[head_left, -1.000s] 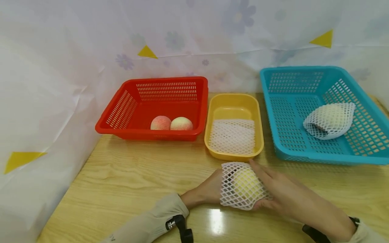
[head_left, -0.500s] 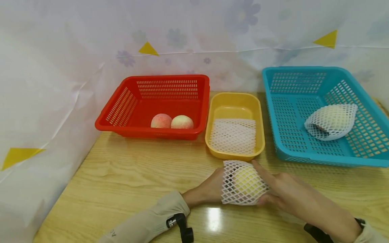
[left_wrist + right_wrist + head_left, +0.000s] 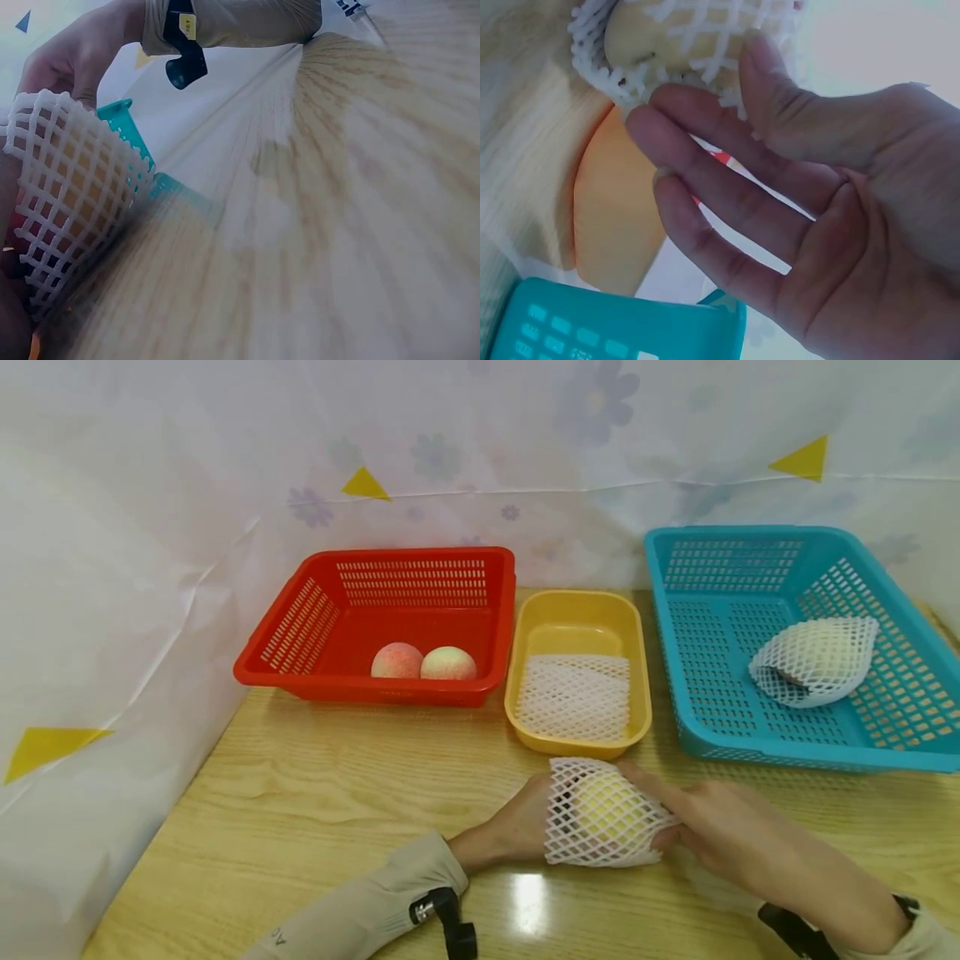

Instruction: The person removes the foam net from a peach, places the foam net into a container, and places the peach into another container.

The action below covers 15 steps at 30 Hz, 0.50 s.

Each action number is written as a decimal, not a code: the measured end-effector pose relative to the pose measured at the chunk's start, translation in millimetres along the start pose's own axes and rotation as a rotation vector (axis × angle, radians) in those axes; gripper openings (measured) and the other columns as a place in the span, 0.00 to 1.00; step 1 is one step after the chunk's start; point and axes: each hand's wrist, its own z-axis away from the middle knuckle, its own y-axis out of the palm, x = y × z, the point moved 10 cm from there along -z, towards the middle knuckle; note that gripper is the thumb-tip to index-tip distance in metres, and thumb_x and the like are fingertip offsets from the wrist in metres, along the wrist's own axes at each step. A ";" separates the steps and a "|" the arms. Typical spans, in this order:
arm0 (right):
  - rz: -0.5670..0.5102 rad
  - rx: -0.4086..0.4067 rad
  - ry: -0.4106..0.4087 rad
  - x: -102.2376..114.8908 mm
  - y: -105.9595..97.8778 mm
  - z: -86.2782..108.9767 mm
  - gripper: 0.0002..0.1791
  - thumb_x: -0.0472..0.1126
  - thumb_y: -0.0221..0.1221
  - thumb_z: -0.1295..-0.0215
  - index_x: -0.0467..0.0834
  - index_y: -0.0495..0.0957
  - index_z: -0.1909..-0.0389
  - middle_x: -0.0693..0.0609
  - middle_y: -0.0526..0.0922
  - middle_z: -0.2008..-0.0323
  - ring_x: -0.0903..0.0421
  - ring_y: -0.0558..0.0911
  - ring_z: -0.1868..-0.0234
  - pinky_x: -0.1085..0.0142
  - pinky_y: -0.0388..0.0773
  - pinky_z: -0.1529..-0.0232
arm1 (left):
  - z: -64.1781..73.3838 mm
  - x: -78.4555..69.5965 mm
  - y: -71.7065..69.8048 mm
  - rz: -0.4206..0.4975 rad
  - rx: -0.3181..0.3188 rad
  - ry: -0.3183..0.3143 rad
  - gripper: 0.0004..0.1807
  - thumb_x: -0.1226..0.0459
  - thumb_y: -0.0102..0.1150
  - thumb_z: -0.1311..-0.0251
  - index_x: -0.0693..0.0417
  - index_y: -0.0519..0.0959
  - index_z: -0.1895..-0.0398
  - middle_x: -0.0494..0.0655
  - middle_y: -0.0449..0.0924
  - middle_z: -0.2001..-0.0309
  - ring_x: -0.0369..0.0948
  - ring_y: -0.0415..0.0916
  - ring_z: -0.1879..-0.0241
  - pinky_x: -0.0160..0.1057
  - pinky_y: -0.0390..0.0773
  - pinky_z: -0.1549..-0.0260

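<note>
A white foam net sleeve point(image 3: 566, 847) surrounds a pale yellow peach point(image 3: 603, 806) low in the middle of the head view. From the left, my left hand point(image 3: 517, 827) reaches into the net and holds the peach; the mesh covers its fingers. On the other side my right hand point(image 3: 731, 831) pinches the net's edge between thumb and forefinger. The right wrist view shows that thumb point(image 3: 763, 71) on the mesh, the other fingers spread loosely, and part of the peach point(image 3: 634, 37) bare at the net's opening. In the left wrist view the net point(image 3: 75, 172) hides most of the fruit.
Behind the hands stands a yellow tray point(image 3: 641, 693) with flat foam nets point(image 3: 573, 697). A red basket point(image 3: 300, 681) at left holds a pink peach point(image 3: 397, 661) and a pale peach point(image 3: 447, 663). A blue basket point(image 3: 697, 727) at right holds a netted peach point(image 3: 821, 652).
My right hand has shifted slightly rightward, drawing the net's right edge further over the peach. The left hand stays almost still around the fruit.
</note>
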 end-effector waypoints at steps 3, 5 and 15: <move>-0.026 -0.004 -0.015 -0.2 -3.4 0.2 0.46 0.41 0.73 0.57 0.51 0.64 0.33 0.67 0.59 0.87 0.72 0.57 0.84 0.72 0.61 0.86 | 0.0 0.7 -1.0 0.034 -0.014 -0.001 0.25 0.67 0.67 0.48 0.65 0.76 0.45 0.55 0.80 0.48 0.40 0.75 0.46 0.28 0.67 0.43; -0.044 -0.003 -0.019 -0.8 -6.4 0.6 0.45 0.40 0.74 0.56 0.52 0.66 0.34 0.68 0.59 0.86 0.72 0.57 0.84 0.73 0.60 0.85 | 0.1 1.5 -2.1 0.066 -0.026 -0.013 0.24 0.68 0.67 0.48 0.66 0.76 0.46 0.55 0.80 0.49 0.39 0.76 0.47 0.28 0.68 0.44; -0.020 0.067 0.069 -15.4 -17.3 5.0 0.35 0.40 0.72 0.53 0.47 0.75 0.40 0.69 0.68 0.82 0.72 0.61 0.81 0.73 0.62 0.82 | 5.5 15.4 -10.2 0.163 -0.103 -0.182 0.28 0.67 0.69 0.53 0.63 0.75 0.45 0.54 0.81 0.50 0.33 0.74 0.49 0.31 0.71 0.46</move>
